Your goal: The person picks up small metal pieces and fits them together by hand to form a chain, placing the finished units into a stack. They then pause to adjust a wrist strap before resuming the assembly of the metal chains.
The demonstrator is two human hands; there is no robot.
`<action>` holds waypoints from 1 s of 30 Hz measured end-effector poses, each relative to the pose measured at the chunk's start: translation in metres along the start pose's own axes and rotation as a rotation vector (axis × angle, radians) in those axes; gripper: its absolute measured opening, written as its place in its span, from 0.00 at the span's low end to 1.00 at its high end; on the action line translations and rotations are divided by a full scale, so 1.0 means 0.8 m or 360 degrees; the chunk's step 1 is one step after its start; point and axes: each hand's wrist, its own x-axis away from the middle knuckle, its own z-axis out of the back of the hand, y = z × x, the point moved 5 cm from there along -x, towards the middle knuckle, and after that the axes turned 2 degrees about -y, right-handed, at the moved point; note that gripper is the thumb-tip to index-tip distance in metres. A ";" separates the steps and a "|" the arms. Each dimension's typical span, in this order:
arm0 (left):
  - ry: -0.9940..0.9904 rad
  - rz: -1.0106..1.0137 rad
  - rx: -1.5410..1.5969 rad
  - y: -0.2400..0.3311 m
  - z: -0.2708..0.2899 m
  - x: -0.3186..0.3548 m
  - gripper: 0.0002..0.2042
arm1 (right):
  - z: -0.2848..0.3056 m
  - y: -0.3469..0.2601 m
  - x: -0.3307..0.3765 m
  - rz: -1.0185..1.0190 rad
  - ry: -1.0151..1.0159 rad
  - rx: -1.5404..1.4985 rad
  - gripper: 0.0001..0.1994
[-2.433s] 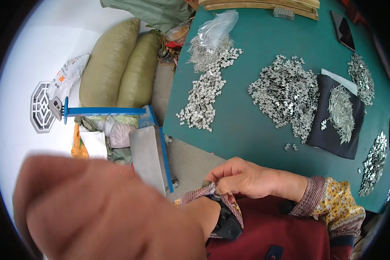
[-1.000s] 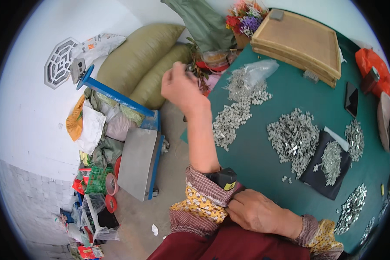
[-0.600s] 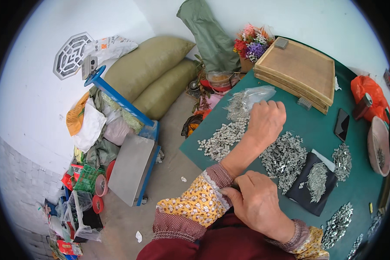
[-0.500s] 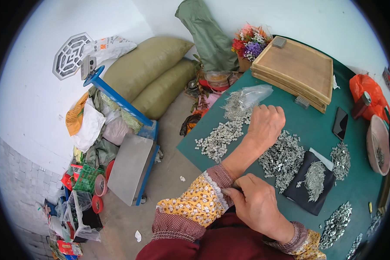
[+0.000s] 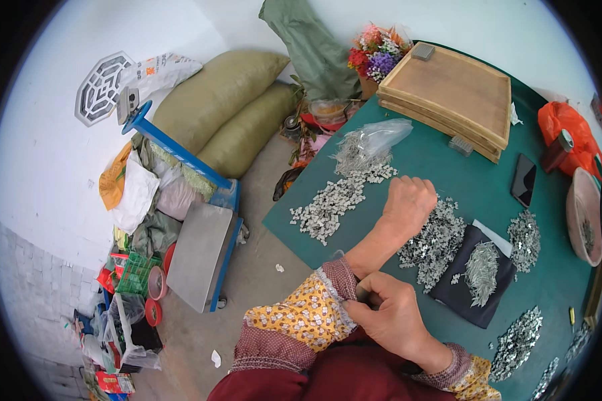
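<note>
My left hand [image 5: 410,206] is closed in a fist above the green table [image 5: 354,257], its knuckles turned away; nothing sticks out of it. My right hand [image 5: 398,314] pinches the cuff [image 5: 342,279] of the yellow floral oversleeve [image 5: 294,309] on my left forearm. A small dark patch shows at the right fingertips, too small to name. Just right of the left fist lies a heap of small silvery metal parts [image 5: 440,234]. To its left is a pile of pale grey small pieces [image 5: 328,210]. Beyond these, thin metal pins spill from a clear plastic bag [image 5: 389,136].
A dark cloth [image 5: 455,297] carries a heap of pins [image 5: 481,274]. Stacked wooden trays [image 5: 448,87], a phone [image 5: 524,180] and a pink bowl [image 5: 575,224] stand farther off. On the floor at left are a platform scale [image 5: 204,254] and large stuffed sacks [image 5: 214,100].
The left fist has come slightly nearer, and the right hand has shifted a little down and left, still gripping the cuff. The view has moved slightly.
</note>
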 end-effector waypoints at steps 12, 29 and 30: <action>0.0079 -0.0096 -0.0007 0.028 -0.005 0.021 0.08 | -0.013 -0.002 -0.013 -0.0321 -0.0435 -0.1020 0.22; -0.0088 -0.0531 0.0855 0.179 0.056 0.099 0.06 | 0.003 -0.056 -0.031 0.0356 -0.1656 -0.0680 0.20; -0.0103 -0.0547 0.0914 0.181 0.057 0.104 0.06 | 0.003 -0.057 -0.035 0.0347 -0.1664 -0.0693 0.20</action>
